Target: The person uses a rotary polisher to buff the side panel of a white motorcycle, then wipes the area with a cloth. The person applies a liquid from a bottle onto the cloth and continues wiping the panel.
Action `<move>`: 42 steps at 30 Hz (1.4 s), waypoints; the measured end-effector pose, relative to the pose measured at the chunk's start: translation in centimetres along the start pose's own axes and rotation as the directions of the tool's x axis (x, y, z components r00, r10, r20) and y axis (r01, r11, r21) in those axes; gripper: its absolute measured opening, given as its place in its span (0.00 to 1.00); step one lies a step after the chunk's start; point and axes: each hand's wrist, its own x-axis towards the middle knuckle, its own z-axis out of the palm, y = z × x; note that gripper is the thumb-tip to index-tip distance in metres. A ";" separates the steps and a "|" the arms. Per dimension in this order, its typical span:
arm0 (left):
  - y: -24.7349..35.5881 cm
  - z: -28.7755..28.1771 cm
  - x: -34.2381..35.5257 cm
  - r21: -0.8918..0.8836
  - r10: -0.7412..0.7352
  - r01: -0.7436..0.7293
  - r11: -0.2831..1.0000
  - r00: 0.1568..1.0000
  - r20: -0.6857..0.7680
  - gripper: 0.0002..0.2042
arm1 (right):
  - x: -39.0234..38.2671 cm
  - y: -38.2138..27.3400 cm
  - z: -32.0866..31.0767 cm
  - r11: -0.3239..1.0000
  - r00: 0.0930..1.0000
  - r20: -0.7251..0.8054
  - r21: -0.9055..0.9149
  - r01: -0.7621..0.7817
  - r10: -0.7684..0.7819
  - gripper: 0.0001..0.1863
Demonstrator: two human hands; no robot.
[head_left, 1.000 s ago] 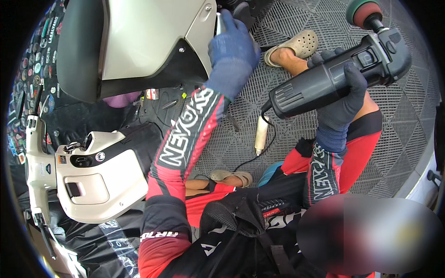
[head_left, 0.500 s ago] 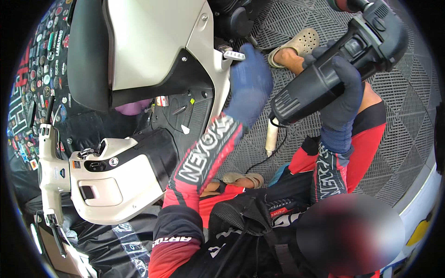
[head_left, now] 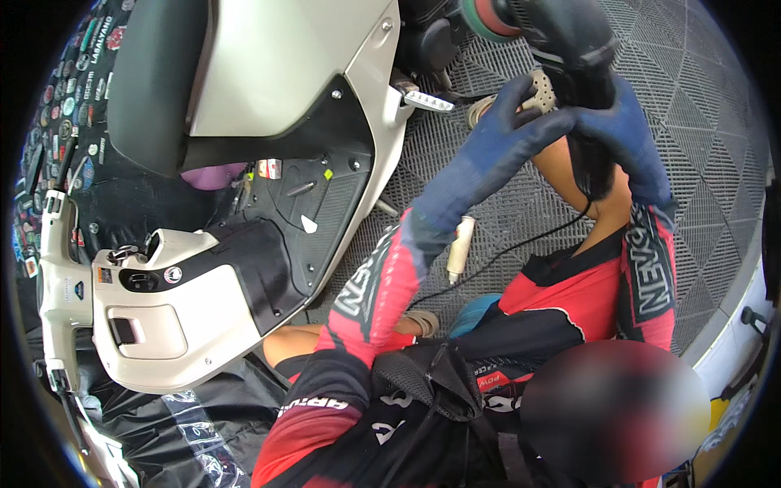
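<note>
The black power polisher (head_left: 569,45) is raised at the upper right, its green-and-red pad (head_left: 488,16) pointing left and its cord trailing down. My gloved right hand (head_left: 620,142) grips the body. My gloved left hand (head_left: 512,134) is at the tool's left side with fingers spread, one reaching to my right hand. To the left stands the cream scooter with a dark seat (head_left: 154,81), cream side panel (head_left: 277,57), silver footpeg (head_left: 427,101) and dark footboard (head_left: 325,220). A cream tube or bottle (head_left: 460,252) lies below my left wrist.
The scooter's handlebar (head_left: 61,301) is at the far left, before a badge-covered black backdrop (head_left: 61,122) and dark plastic sheeting (head_left: 195,431). My legs and clog (head_left: 537,89) are on grey grid tiles (head_left: 700,163). A pale curb (head_left: 724,325) runs along the right.
My left hand has left the area by the footpeg and moved right to the polisher. The polisher has shifted left and turned upright, its pad now pointing left.
</note>
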 end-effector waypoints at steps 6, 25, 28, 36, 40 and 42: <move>-0.6 1.9 1.3 -0.222 0.008 -0.035 0.974 0.992 -0.122 0.32 | 1.8 2.2 1.1 0.926 0.979 0.172 -0.340 0.162 -0.108 0.39; 8.6 -0.7 -0.7 -0.478 0.427 -0.318 0.819 0.894 0.137 0.40 | 2.4 -4.9 -0.4 0.457 0.696 0.052 -0.718 0.525 -0.716 0.35; 8.5 0.2 -0.7 -0.566 0.481 -0.310 0.764 0.859 0.178 0.38 | 2.8 -5.1 -1.7 0.371 0.643 0.074 -0.764 0.528 -0.763 0.34; 8.5 1.1 -0.7 -0.524 0.263 -0.198 0.828 0.963 0.052 0.36 | 4.0 -5.5 -5.2 0.049 0.512 0.236 -0.874 0.484 -0.826 0.31; 2.1 -0.5 0.0 -0.297 0.219 -0.236 0.925 0.972 -0.089 0.25 | 5.6 -2.3 -4.0 -0.065 0.554 0.421 -0.833 0.550 -0.718 0.30; 0.9 -0.8 -1.0 -0.473 0.034 -0.071 0.878 0.996 -0.086 0.27 | 5.6 -1.5 -3.1 -0.048 0.640 0.484 -0.818 0.574 -0.597 0.31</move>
